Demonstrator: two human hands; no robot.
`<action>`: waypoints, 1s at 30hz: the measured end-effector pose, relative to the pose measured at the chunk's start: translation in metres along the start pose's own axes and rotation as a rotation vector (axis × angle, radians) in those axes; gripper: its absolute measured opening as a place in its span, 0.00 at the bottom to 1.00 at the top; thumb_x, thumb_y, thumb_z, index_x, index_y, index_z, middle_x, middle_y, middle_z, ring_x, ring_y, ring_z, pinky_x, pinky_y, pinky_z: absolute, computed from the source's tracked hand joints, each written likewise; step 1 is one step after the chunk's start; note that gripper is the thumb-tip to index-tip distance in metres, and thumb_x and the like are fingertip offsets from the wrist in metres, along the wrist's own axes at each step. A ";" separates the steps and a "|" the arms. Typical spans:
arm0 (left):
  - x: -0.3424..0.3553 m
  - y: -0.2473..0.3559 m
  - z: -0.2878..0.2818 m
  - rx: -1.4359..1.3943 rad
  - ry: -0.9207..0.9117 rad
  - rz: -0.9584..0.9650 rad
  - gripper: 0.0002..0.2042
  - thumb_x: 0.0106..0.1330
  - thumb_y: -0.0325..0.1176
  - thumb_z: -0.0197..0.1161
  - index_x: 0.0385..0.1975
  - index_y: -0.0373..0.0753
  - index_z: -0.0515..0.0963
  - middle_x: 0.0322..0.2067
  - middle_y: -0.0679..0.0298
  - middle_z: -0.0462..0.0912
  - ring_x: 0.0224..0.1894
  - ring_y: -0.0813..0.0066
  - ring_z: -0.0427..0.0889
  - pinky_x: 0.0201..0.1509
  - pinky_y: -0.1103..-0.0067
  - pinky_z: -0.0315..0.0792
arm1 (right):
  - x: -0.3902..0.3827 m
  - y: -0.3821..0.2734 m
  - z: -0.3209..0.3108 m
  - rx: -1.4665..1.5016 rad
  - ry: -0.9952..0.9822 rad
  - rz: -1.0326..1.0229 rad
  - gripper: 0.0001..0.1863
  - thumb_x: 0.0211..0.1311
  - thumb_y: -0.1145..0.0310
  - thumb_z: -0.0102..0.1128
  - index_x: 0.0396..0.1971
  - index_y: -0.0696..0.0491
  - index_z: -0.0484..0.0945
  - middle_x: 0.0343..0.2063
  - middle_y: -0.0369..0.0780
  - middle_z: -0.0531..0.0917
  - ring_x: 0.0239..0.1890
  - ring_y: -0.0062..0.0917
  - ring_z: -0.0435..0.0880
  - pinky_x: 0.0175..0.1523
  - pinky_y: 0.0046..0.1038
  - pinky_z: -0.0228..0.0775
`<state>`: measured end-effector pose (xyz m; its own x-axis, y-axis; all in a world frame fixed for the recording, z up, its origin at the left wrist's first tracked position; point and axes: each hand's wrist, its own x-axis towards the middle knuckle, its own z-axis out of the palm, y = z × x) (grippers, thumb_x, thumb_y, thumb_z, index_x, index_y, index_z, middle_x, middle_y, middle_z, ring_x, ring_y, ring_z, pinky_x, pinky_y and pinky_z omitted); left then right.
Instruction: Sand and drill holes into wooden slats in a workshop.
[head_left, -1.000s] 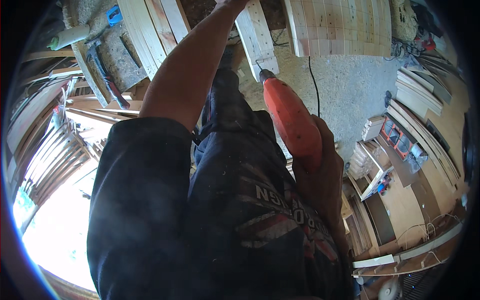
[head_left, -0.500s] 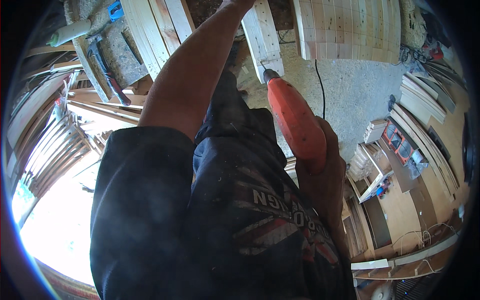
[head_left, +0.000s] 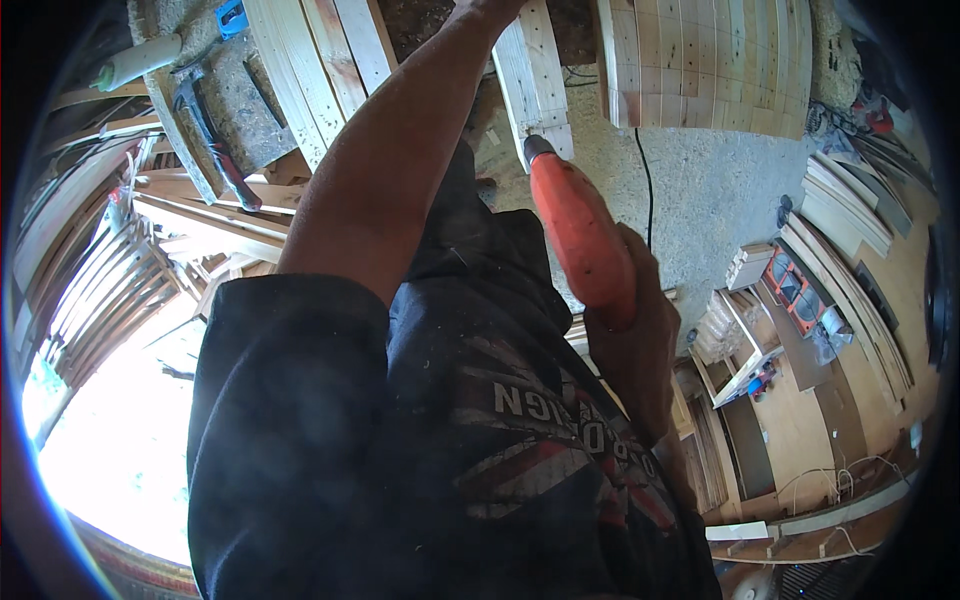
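My right hand (head_left: 640, 320) is closed round the rear of a red power drill (head_left: 583, 225). The drill's dark chuck (head_left: 537, 148) sits right at the near end of a pale wooden piece (head_left: 533, 75) dotted with small dark holes. No bit shows between the chuck and the wood. My left arm reaches forward across the view, and my left hand (head_left: 492, 8) is at the top edge, beside the far part of that wooden piece. Its fingers are cut off by the picture's edge, so their grip is hidden.
A wide slatted wood panel (head_left: 710, 70) stands at the upper right, and pale planks (head_left: 315, 65) lie left of my arm. A hammer (head_left: 215, 140) rests on the bench at left. A black cable (head_left: 647, 190) hangs near the drill. Stacked boards (head_left: 845, 205) lie at right.
The thin bit that showed ahead of the chuck is out of sight now. The chuck has come up close to the wood. The view has shifted slightly.
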<state>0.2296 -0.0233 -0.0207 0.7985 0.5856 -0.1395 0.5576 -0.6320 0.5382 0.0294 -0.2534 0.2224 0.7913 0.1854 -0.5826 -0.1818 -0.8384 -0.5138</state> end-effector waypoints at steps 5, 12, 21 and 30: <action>-0.001 0.003 -0.005 0.015 -0.008 -0.004 0.50 0.60 0.57 0.68 0.81 0.60 0.47 0.74 0.39 0.53 0.69 0.35 0.64 0.59 0.52 0.74 | 0.011 0.003 0.007 -0.003 -0.004 0.047 0.37 0.56 0.79 0.65 0.68 0.49 0.68 0.54 0.52 0.85 0.57 0.51 0.84 0.58 0.44 0.79; 0.006 -0.015 0.021 0.053 0.039 0.044 0.49 0.61 0.58 0.67 0.81 0.60 0.46 0.73 0.36 0.53 0.66 0.34 0.68 0.55 0.53 0.77 | 0.021 0.006 0.012 0.033 0.000 0.018 0.37 0.56 0.78 0.66 0.69 0.48 0.67 0.53 0.52 0.85 0.56 0.51 0.85 0.57 0.44 0.79; 0.012 -0.019 0.021 0.076 0.086 0.164 0.50 0.61 0.58 0.67 0.81 0.58 0.46 0.68 0.30 0.57 0.61 0.31 0.72 0.53 0.52 0.77 | 0.019 -0.006 0.006 0.088 -0.151 0.035 0.35 0.65 0.68 0.66 0.71 0.49 0.64 0.54 0.52 0.84 0.58 0.47 0.85 0.61 0.41 0.77; 0.004 -0.005 0.012 0.052 0.084 0.124 0.51 0.60 0.52 0.69 0.81 0.57 0.44 0.71 0.27 0.53 0.64 0.29 0.70 0.58 0.51 0.75 | -0.023 -0.017 -0.022 0.028 -0.080 0.068 0.34 0.65 0.70 0.65 0.70 0.53 0.65 0.55 0.53 0.84 0.59 0.44 0.85 0.62 0.40 0.77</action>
<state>0.2328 -0.0232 -0.0338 0.8412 0.5407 -0.0036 0.4689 -0.7262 0.5027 0.0267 -0.2548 0.2585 0.7280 0.1698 -0.6643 -0.2507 -0.8359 -0.4884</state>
